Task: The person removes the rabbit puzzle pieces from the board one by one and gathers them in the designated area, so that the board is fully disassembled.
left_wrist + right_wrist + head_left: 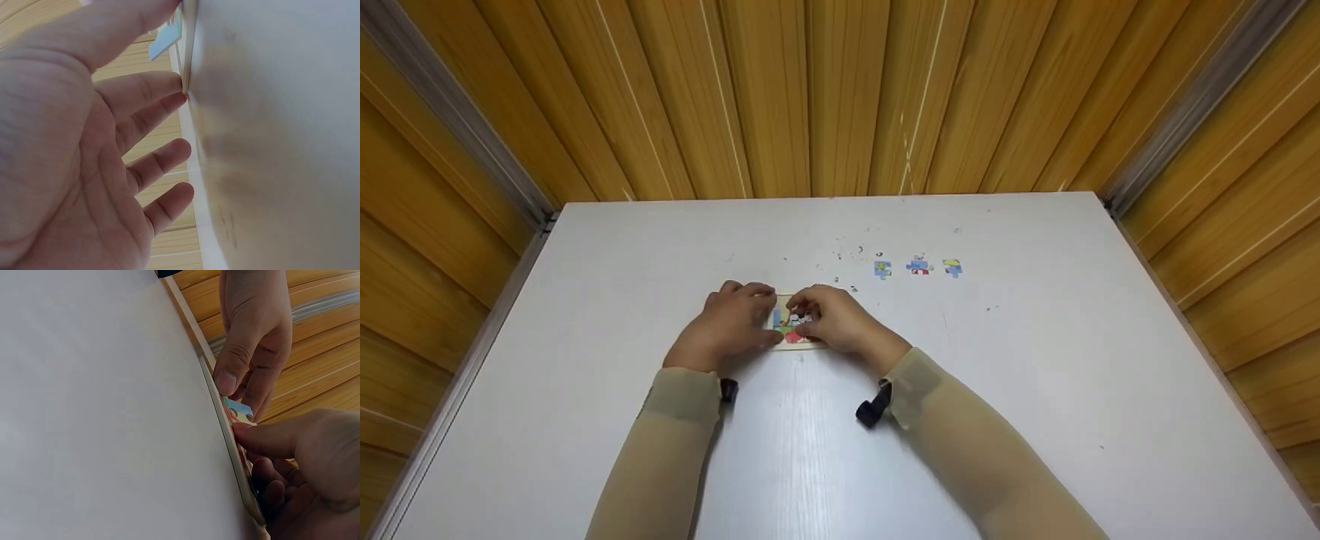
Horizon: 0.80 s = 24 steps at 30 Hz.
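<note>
A small framed jigsaw puzzle board (799, 346) with a colourful picture lies on the white table between both hands. My left hand (731, 319) holds the board at its left side, thumb near the front and fingertips at the frame's edge; in the left wrist view its ring and little fingers stand off it. Over the right part, my right hand (840, 319) pinches a puzzle piece with thumb and curled fingers, which largely hide it. A light blue puzzle piece (166, 40) sticks up at a slant from the board; I cannot tell whether it is the pinched one.
Beyond the board to the right lie three loose puzzle pieces in a row: a left one (883, 268), a middle one (919, 265) and a right one (952, 267). Small dark marks dot the tabletop (1035, 337). Wood-panelled walls (840, 97) rise at the back and sides.
</note>
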### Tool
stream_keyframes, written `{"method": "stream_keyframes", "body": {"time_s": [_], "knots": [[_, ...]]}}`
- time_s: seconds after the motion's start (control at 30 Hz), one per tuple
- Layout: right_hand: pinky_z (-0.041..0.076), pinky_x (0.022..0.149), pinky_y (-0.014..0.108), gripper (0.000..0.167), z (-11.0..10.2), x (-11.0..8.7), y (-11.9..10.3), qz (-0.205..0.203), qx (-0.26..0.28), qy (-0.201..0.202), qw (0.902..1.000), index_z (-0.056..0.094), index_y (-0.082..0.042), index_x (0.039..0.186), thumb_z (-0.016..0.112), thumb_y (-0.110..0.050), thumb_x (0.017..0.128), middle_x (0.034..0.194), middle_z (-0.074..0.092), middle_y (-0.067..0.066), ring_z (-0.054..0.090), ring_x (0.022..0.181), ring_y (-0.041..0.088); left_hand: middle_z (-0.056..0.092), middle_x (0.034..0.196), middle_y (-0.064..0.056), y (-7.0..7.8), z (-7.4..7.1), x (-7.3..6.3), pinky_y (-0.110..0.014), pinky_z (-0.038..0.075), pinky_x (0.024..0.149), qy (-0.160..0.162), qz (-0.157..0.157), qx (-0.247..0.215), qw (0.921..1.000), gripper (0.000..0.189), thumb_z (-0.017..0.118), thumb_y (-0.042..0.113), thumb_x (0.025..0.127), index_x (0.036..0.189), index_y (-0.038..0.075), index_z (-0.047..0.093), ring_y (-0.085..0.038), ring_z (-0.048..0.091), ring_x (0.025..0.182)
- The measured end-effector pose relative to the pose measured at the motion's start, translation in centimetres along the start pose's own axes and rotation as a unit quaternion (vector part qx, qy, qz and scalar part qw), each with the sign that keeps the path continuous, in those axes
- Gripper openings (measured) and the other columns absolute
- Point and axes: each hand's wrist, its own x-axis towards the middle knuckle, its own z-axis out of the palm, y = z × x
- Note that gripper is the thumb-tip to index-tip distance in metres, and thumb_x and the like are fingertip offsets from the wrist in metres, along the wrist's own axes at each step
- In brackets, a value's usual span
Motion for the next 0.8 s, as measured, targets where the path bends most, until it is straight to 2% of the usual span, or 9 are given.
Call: {"method": "stream_keyframes", "body": {"time_s": [0.37, 0.53, 0.8], "knots": [[0.055, 0.075, 0.023, 0.026, 0.36, 0.06, 0.02, -0.006, 0.042, 0.015, 0.9990, 0.080, -0.009, 0.124, 0.076, 0.002, 0.102, 0.111, 0.078, 0.011, 0.065, 0.085, 0.009, 0.054, 0.174, -0.008, -0.03, 0.01, -0.05, -0.066, 0.042, 0.129, -0.005, -0.014, -0.016, 0.9998, 0.071, 0.088, 0.036, 0.099, 0.161, 0.013, 0.065, -0.042, 0.045, 0.160], [0.054, 0.074, 0.023, 0.026, 0.47, 0.04, -0.17, -0.014, 0.044, 0.022, 0.9987, 0.081, -0.009, 0.119, 0.071, 0.005, 0.101, 0.109, 0.079, 0.011, 0.064, 0.083, 0.010, 0.056, 0.172, -0.008, -0.03, 0.08, -0.17, -0.066, 0.041, 0.131, -0.003, -0.020, -0.035, 0.9992, 0.066, 0.087, 0.032, 0.098, 0.158, 0.014, 0.067, -0.041, 0.044, 0.160], [0.053, 0.074, 0.022, 0.018, 0.44, 0.10, -0.07, -0.032, 0.047, 0.027, 0.9980, 0.083, -0.007, 0.114, 0.074, 0.002, 0.101, 0.105, 0.081, 0.012, 0.065, 0.081, 0.008, 0.056, 0.172, -0.010, -0.05, 0.11, 0.03, -0.066, 0.038, 0.131, -0.005, -0.008, -0.020, 0.9998, 0.065, 0.086, 0.033, 0.099, 0.158, 0.012, 0.067, -0.042, 0.045, 0.159]]}}
